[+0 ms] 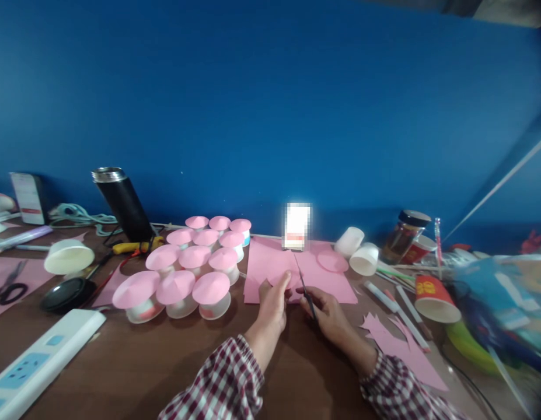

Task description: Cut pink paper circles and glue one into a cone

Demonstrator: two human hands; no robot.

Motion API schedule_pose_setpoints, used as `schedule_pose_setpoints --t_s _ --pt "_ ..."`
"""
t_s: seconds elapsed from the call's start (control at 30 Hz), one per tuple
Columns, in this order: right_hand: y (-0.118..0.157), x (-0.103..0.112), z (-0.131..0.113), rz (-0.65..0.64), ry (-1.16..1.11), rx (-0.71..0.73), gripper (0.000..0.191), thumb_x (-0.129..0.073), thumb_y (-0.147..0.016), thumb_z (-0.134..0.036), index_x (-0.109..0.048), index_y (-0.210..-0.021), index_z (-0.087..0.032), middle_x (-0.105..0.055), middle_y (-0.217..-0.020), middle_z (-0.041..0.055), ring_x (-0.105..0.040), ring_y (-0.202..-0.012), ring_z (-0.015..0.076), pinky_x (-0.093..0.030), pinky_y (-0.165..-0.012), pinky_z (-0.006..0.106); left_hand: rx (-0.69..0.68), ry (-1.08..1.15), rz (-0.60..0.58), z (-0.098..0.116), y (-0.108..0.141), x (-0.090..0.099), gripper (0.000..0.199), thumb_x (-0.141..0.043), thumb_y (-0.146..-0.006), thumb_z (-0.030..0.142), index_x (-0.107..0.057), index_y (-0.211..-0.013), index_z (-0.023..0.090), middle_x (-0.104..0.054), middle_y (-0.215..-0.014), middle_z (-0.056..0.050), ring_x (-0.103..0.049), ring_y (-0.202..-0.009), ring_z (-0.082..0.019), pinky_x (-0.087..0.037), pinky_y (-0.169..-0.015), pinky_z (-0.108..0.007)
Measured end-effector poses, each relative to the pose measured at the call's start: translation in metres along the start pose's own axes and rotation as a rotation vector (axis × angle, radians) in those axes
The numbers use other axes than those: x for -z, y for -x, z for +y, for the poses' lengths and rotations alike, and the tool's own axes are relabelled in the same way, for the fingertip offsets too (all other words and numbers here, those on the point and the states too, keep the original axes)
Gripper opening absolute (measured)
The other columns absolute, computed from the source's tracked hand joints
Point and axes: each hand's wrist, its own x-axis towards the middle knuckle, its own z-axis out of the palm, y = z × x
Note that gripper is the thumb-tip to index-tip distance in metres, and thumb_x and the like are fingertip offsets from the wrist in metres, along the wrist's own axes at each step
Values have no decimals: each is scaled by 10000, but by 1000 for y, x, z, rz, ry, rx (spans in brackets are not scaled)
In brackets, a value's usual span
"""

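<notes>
My left hand (274, 300) is closed on a piece of pink paper (279, 269), thumb on top, over the larger pink sheets (257, 256). Scissors (309, 298) are in my right hand (325, 312), their blades pointing up and away beside the held paper. The held piece blends with the sheets behind it, so its outline is hard to make out. A pink disc (332, 261) lies on the sheets to the right. Left of the sheets, several paper cups (215, 307) stand in rows, topped with shallow pink cones (211, 287).
A black flask (125, 204) and white power strip (46, 356) are on the left. A bright phone (297, 224) stands behind the sheets. White cups (364, 259), a jar (401, 236), a red cup (436, 298), markers and pink scraps (405, 350) lie right.
</notes>
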Motion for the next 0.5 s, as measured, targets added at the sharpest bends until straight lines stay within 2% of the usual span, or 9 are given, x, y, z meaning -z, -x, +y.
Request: schedule_pose_setpoints --t_s 0.1,0.5 --pt "0 0 0 11 4 10 344 -553 -863 -443 -645 -993 -137 -545 -666 2 -482 -584 124 -411 -522 223 -6 -5 0 -1 -1 0 381 -806 -560 332 -507 -725 164 -533 -547 48 -503 -456 -75 -395 -456 -205" --pt "1 -1 1 34 -47 16 405 -551 -863 -462 -631 -1091 -136 -542 -651 6 -466 -566 125 -403 -497 216 -3 57 -57 1 1 -1 409 -827 -521 298 -494 -714 158 -550 -549 46 -511 -448 -73 -412 -468 -208"
